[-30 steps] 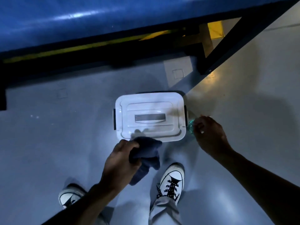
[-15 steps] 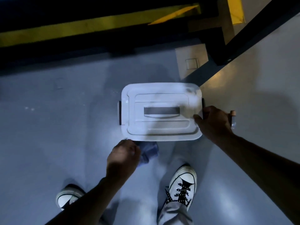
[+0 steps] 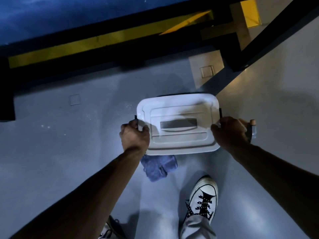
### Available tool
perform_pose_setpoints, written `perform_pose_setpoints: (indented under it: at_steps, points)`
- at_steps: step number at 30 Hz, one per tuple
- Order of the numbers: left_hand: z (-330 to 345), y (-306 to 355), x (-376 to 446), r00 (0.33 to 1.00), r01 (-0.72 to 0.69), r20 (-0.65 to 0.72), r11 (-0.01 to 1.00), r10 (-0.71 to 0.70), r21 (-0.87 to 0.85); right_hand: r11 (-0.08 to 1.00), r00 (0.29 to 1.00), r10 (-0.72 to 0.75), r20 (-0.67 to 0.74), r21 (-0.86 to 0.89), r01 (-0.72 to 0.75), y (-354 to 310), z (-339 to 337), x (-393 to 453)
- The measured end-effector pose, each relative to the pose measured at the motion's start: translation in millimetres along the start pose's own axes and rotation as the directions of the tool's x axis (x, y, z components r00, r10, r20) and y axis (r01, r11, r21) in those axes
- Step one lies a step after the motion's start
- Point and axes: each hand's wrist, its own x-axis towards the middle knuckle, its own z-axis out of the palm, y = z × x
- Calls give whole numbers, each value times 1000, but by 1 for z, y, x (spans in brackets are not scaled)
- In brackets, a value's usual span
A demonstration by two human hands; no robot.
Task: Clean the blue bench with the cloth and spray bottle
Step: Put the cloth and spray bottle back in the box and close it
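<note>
A white lidded plastic box (image 3: 177,125) sits on the grey floor in front of my feet. My left hand (image 3: 133,135) grips its left end at the black latch. My right hand (image 3: 229,131) grips its right end. The blue cloth (image 3: 158,167) lies crumpled on the floor just near of the box, beside my left forearm, held by neither hand. A small clear spray bottle (image 3: 252,128) with a tan cap stands on the floor just right of my right hand. The blue bench (image 3: 60,16) runs across the top left.
Under the bench a yellow strip (image 3: 103,44) and a dark frame (image 3: 255,47) run across, with a black leg slanting at the upper right. My two white sneakers (image 3: 203,195) stand on the grey floor behind the box.
My left hand let the cloth drop to the floor and moved up to the box's left end. My right hand left the bottle and took the box's right end.
</note>
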Motion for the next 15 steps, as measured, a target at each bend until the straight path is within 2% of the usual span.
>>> perform_pose_setpoints:
  at_steps: [4, 10, 15]
  points:
    - [-3, 2, -4, 998, 6, -56, 999, -8, -53, 993, 999, 32, 3, 114, -32, -2, 0, -11]
    - [-36, 0, -42, 998, -66, 17, 996, 67, -52, 977, 997, 28, -75, 214, -11, 7, -23, -62]
    - [-52, -28, -106, 995, 15, 97, 987, 0, -158, 991, 998, -3, -62, 137, 11, 50, -39, -130]
